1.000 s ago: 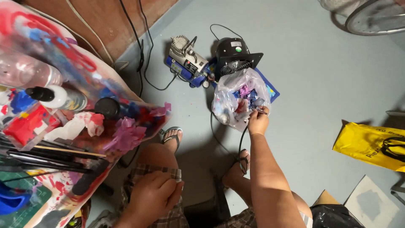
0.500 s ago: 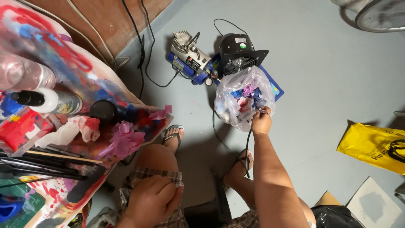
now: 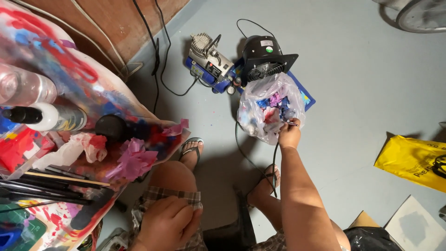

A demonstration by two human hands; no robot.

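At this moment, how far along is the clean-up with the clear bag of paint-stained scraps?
Done: the clear plastic bag on the floor already holds many stained scraps. In hand: the right hand is at the bag's mouth, pinching a thin tool whose black hose trails down. The left hand rests on the thigh. Left: pink crumpled paper wads remain on the paint-smeared table.

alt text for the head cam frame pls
Seated person's right hand reaches down into a clear plastic bag of paint-stained scraps on the grey floor; left hand rests on the knee. A small compressor and black fan sit behind the bag.
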